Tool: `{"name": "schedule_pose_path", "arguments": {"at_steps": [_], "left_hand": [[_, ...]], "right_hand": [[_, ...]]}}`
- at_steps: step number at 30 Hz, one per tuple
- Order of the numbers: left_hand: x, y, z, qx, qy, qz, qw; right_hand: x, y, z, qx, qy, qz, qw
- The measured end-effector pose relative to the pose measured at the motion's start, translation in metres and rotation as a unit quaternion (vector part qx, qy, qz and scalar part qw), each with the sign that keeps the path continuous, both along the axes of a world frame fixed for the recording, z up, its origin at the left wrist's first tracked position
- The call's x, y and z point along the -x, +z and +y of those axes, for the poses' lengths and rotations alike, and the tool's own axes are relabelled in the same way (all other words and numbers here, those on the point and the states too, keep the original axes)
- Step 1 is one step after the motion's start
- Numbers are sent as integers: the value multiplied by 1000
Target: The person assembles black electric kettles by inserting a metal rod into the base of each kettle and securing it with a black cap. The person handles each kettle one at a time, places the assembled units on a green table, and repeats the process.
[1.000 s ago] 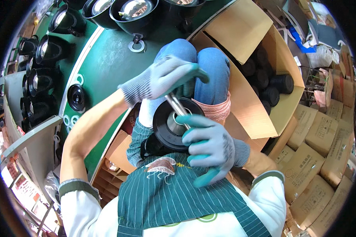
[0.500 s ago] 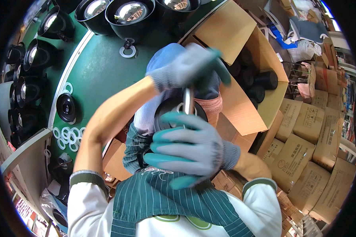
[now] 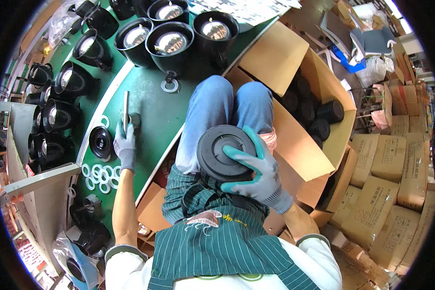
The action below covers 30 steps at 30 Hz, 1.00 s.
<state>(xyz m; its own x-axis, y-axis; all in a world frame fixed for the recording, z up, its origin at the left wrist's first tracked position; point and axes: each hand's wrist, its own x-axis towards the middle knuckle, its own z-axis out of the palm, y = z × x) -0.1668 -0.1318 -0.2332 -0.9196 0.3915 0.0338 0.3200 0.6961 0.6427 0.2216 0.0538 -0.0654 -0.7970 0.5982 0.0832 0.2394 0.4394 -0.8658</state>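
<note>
My right hand (image 3: 258, 176) grips a round black plastic base (image 3: 226, 152) over my lap, its gloved fingers and thumb at the right side. Raised rings and a small central slot show on the base's face. Out to the left, over the green table, my left hand (image 3: 124, 145) has its fingertips closed around the lower end of a shiny metal rod (image 3: 126, 106). A short grey cylinder (image 3: 134, 120) sits beside the rod; whether the two are joined I cannot tell. Left of that hand lies a black disc (image 3: 101, 142), with several white rings (image 3: 101, 176) nearer me.
Black pots with shiny metal insides (image 3: 171, 43) stand at the back and left of the green table (image 3: 154, 116). An open cardboard box (image 3: 295, 145) to my right holds several black round parts (image 3: 329, 111). Stacked closed cartons (image 3: 362, 191) are farther right.
My left hand has moved from above the base, over my lap, leftward to the table with the metal rod. My right hand has gone from spread over the base to gripping its side.
</note>
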Motion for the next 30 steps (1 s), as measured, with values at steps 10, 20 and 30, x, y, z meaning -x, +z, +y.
{"name": "schedule_pose_path", "arguments": {"at_steps": [10,20,30], "left_hand": [[-77,127,-2,-228,-403,329,823],[36,239,59,-208,-165,370,891],[291,243,283,50,-332,353,873]], "right_hand": [[43,1,50,427,-162,330,826],[223,47,71,578,98,337,736],[129,-18,108,534,15,270,801]]}}
